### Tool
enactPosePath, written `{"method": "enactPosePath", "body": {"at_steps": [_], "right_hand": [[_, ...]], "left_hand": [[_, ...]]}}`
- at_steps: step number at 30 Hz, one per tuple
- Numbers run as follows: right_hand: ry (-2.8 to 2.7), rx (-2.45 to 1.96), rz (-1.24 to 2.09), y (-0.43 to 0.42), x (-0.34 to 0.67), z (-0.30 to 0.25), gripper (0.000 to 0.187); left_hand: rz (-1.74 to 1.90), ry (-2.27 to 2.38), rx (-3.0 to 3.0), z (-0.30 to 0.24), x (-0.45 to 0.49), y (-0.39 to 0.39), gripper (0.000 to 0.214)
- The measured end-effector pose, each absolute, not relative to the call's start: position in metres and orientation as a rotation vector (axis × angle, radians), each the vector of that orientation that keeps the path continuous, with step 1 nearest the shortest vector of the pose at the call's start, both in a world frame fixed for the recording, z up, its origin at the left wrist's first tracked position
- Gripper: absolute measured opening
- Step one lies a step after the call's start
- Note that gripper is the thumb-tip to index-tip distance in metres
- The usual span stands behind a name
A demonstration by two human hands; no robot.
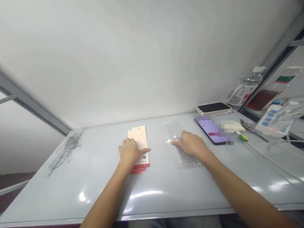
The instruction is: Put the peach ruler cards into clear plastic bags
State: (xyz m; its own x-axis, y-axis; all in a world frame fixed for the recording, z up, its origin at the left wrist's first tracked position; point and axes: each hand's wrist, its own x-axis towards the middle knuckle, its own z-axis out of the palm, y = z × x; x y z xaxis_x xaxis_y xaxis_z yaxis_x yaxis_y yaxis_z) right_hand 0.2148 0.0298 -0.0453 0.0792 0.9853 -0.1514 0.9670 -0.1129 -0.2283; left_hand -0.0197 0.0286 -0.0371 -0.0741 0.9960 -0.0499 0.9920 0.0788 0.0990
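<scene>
Your right hand (191,144), open and flat, presses on a clear plastic sleeve (182,155) at centre table; your open left hand (129,152) rests on a stack of pale pink cards (139,137) just left of it. Any sideways push could skate either across the glossy tabletop (152,196).
</scene>
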Motion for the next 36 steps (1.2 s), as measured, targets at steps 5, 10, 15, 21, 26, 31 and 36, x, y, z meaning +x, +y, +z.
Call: {"method": "enactPosePath", "body": {"at_steps": [5,10,15,21,26,31,36], "right_hand": [[-1.96,-2.181,0.499,0.03,0.216,-0.043,0.03],[-1.813,-1.934,0.688,0.032,0.217,-0.041,0.025],[-1.697,-1.623,0.826,0.03,0.213,-0.038,0.023],[-1.565,-1.456,1.002,0.025,0.206,-0.031,0.026],[-1.502,-1.414,1.077,0.022,0.201,-0.03,0.031],[-1.534,-1.497,0.934,0.017,0.195,-0.033,0.036],[-1.613,-1.511,0.824,0.013,0.192,-0.032,0.039]], "left_hand": [[0.08,2.272,2.036,-0.034,-0.024,0.028,0.067],[0.001,2.278,1.898,-0.035,-0.035,0.035,0.068],[0.085,2.259,1.915,-0.033,-0.034,0.036,0.066],[0.398,2.03,1.809,-0.038,-0.032,0.035,0.046],[0.606,1.889,1.761,-0.039,-0.029,0.036,0.039],[0.924,1.623,1.597,-0.035,-0.018,0.032,0.048],[1.015,1.427,1.278,-0.033,-0.008,0.03,0.051]]}}
